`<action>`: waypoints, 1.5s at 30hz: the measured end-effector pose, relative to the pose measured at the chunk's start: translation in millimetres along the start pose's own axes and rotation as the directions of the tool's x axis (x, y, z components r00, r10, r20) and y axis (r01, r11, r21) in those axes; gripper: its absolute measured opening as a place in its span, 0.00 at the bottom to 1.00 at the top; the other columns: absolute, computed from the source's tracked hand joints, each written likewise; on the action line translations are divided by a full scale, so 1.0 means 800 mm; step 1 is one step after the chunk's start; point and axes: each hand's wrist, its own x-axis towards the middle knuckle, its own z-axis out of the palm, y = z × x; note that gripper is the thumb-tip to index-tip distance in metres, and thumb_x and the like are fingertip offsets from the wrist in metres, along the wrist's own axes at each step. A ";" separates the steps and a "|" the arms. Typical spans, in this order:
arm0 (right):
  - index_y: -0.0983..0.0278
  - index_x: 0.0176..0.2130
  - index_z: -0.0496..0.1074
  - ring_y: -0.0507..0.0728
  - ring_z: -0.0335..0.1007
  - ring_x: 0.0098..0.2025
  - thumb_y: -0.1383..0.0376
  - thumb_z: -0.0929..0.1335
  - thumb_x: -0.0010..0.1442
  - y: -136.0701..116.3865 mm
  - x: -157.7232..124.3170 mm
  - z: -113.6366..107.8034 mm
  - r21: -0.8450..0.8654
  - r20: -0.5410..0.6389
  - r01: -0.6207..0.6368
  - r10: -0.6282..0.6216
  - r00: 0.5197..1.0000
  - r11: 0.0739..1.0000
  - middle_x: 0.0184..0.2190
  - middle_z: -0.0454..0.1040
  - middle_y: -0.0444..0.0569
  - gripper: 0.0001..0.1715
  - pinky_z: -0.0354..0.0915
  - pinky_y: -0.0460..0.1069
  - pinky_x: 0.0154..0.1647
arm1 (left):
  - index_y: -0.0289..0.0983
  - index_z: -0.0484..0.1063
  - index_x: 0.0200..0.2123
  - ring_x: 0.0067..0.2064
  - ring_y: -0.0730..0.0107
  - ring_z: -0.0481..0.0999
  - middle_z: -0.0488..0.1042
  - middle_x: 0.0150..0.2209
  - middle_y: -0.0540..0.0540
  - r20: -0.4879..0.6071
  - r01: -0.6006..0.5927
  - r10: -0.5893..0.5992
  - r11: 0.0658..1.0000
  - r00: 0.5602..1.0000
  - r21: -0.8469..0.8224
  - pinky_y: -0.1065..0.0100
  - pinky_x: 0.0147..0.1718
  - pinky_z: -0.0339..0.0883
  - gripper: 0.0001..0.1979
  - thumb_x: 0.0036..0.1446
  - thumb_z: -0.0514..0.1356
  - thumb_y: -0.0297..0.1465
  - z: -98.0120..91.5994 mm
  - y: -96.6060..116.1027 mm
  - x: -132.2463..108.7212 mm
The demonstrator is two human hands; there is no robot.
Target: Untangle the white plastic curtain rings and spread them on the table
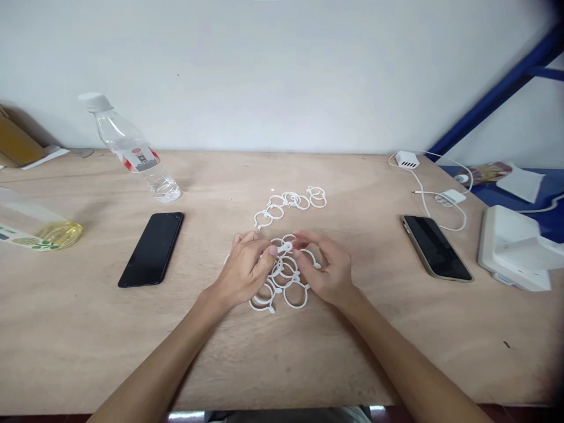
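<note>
A smooth, pale, matt wall (273, 76) rises behind a worktop (88, 335) of light brown wood with soft, cloudy grain. At the far left stands a boxy amber object (20, 141), cut by the picture's edge; nearer, a clear bottle (39, 226) with yellow liquid shows a printed green leaf pattern. Next comes a clear plastic water bottle (136, 150), ribless at the shoulder, with a white cap and a red-and-white label. A glossy black phone (152, 251), a flat rounded slab, lies in front of it.

At the middle, the left hand (244, 264) has a narrow grip, thumb against bent fingers, holding a slim white piece (284, 248) with a round end. Beneath and around the hands lies a heap of thin white rings (295, 306), smooth and plastic-looking, with small tabs; a looser row of rings (291, 200) trails behind. The right hand (328, 267) curves in, its grip narrow at the round end; whether it touches that, I cannot tell.

Further right lie a phone in a beige case (436, 247), a white cube adaptor (406, 160) with a thin looping cable (423, 197), an angular white moulded device (513, 247) and a blue frame (489, 94).
</note>
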 end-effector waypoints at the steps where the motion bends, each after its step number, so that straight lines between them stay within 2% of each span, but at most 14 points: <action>1: 0.59 0.44 0.75 0.55 0.75 0.36 0.66 0.69 0.60 -0.002 0.001 0.001 0.039 0.021 -0.055 0.054 0.998 0.998 0.37 0.79 0.48 0.11 0.71 0.51 0.40 | 0.37 0.59 0.21 0.34 0.63 0.65 0.66 0.24 0.46 -0.008 -0.014 0.014 1.000 1.000 0.003 0.59 0.40 0.51 0.30 0.68 0.37 0.48 0.001 -0.002 0.000; 3: 0.61 0.39 0.77 0.55 0.74 0.34 0.62 0.68 0.62 -0.006 0.003 0.003 0.116 0.086 -0.159 0.150 0.985 0.980 0.33 0.79 0.47 0.07 0.70 0.49 0.36 | 0.37 0.58 0.21 0.33 0.63 0.64 0.64 0.23 0.47 -0.018 -0.038 0.038 0.999 0.999 0.010 0.59 0.39 0.51 0.30 0.67 0.37 0.49 0.003 -0.004 0.000; 7: 0.63 0.31 0.76 0.51 0.68 0.26 0.56 0.68 0.62 -0.012 0.005 0.008 0.236 0.171 -0.335 0.301 0.938 0.912 0.24 0.73 0.44 0.15 0.64 0.46 0.27 | 0.37 0.56 0.21 0.32 0.63 0.61 0.61 0.22 0.48 -0.028 -0.065 0.065 0.998 0.997 0.026 0.60 0.37 0.49 0.29 0.67 0.38 0.50 0.006 -0.006 0.000; 10: 0.64 0.30 0.75 0.51 0.67 0.26 0.54 0.69 0.60 -0.013 0.006 0.010 0.308 0.205 -0.418 0.370 0.906 0.854 0.24 0.72 0.44 0.17 0.64 0.46 0.27 | 0.37 0.56 0.21 0.32 0.63 0.61 0.61 0.21 0.49 -0.038 -0.056 0.057 0.998 0.998 0.028 0.60 0.37 0.49 0.29 0.66 0.40 0.50 0.006 -0.007 0.000; 16: 0.64 0.26 0.75 0.52 0.68 0.27 0.50 0.69 0.58 -0.014 0.008 0.010 0.358 0.252 -0.496 0.430 0.867 0.791 0.23 0.72 0.45 0.21 0.65 0.46 0.28 | 0.37 0.58 0.21 0.31 0.64 0.61 0.62 0.22 0.49 -0.053 -0.037 0.038 0.999 0.998 0.005 0.61 0.37 0.50 0.28 0.65 0.43 0.50 0.005 -0.010 0.001; 21: 0.64 0.26 0.75 0.52 0.67 0.26 0.48 0.70 0.57 -0.014 0.007 0.011 0.352 0.255 -0.510 0.444 0.859 0.785 0.22 0.72 0.45 0.22 0.64 0.47 0.28 | 0.37 0.57 0.20 0.31 0.64 0.61 0.61 0.21 0.49 -0.065 -0.036 0.034 0.999 0.997 -0.022 0.61 0.37 0.51 0.30 0.64 0.41 0.53 0.007 -0.009 0.000; 27: 0.64 0.25 0.74 0.52 0.67 0.25 0.49 0.68 0.59 -0.012 0.006 0.014 0.298 0.232 -0.479 0.425 0.875 0.826 0.22 0.71 0.45 0.23 0.64 0.47 0.27 | 0.37 0.56 0.20 0.31 0.64 0.62 0.62 0.21 0.49 -0.059 -0.044 0.044 0.999 0.997 0.002 0.60 0.36 0.52 0.31 0.64 0.40 0.54 0.006 -0.012 0.002; 31: 0.64 0.29 0.75 0.52 0.68 0.26 0.53 0.66 0.63 -0.005 0.006 0.015 0.202 0.153 -0.412 0.387 0.909 0.888 0.23 0.72 0.45 0.19 0.63 0.47 0.28 | 0.37 0.64 0.23 0.33 0.63 0.65 0.67 0.23 0.47 -0.103 -0.025 0.029 0.999 0.994 0.043 0.59 0.40 0.53 0.28 0.66 0.42 0.49 -0.004 -0.018 0.004; 34: 0.64 0.31 0.75 0.53 0.69 0.30 0.59 0.65 0.64 0.003 0.007 0.011 0.091 0.130 -0.299 0.286 0.949 0.950 0.26 0.74 0.46 0.15 0.63 0.49 0.32 | 0.38 0.71 0.30 0.36 0.62 0.68 0.73 0.29 0.46 -0.231 0.093 -0.083 0.995 0.969 0.032 0.59 0.42 0.56 0.26 0.66 0.42 0.45 -0.013 -0.025 0.008; 36: 0.63 0.29 0.75 0.55 0.69 0.33 0.63 0.65 0.62 0.007 0.008 0.008 0.010 0.152 -0.192 0.188 0.970 0.981 0.28 0.74 0.47 0.12 0.63 0.51 0.38 | 0.38 0.73 0.35 0.35 0.63 0.69 0.73 0.30 0.47 -0.281 0.230 -0.211 0.972 0.936 0.037 0.61 0.40 0.59 0.21 0.63 0.49 0.46 -0.017 -0.032 0.014; 38: 0.62 0.28 0.75 0.56 0.68 0.35 0.66 0.66 0.59 0.010 0.007 0.007 -0.065 0.164 -0.093 0.102 0.981 0.994 0.29 0.75 0.47 0.10 0.61 0.53 0.42 | 0.37 0.73 0.39 0.34 0.64 0.71 0.74 0.30 0.48 -0.256 0.343 -0.317 0.937 0.913 0.063 0.63 0.36 0.61 0.20 0.57 0.56 0.49 -0.017 -0.039 0.023; 40: 0.62 0.29 0.75 0.57 0.68 0.36 0.67 0.66 0.59 0.012 0.006 0.007 -0.126 0.156 -0.023 0.043 0.987 0.992 0.30 0.75 0.48 0.09 0.60 0.54 0.45 | 0.37 0.73 0.38 0.33 0.64 0.73 0.75 0.30 0.48 -0.204 0.393 -0.361 0.908 0.910 0.146 0.65 0.33 0.61 0.23 0.54 0.59 0.51 -0.014 -0.044 0.035; 42: 0.62 0.30 0.75 0.57 0.67 0.36 0.68 0.66 0.60 0.014 0.005 0.008 -0.164 0.144 0.019 0.005 0.990 0.986 0.30 0.74 0.49 0.09 0.61 0.54 0.44 | 0.37 0.73 0.36 0.36 0.63 0.74 0.77 0.33 0.47 -0.163 0.386 -0.353 0.878 0.921 0.282 0.65 0.34 0.62 0.21 0.55 0.59 0.50 -0.012 -0.045 0.048; 45: 0.63 0.32 0.75 0.57 0.68 0.36 0.69 0.65 0.61 0.018 0.005 0.008 -0.199 0.124 0.047 -0.022 0.992 0.979 0.31 0.74 0.49 0.09 0.62 0.54 0.43 | 0.38 0.75 0.34 0.39 0.60 0.76 0.78 0.35 0.46 -0.116 0.342 -0.325 0.835 0.939 0.431 0.64 0.37 0.63 0.14 0.57 0.58 0.42 -0.015 -0.040 0.062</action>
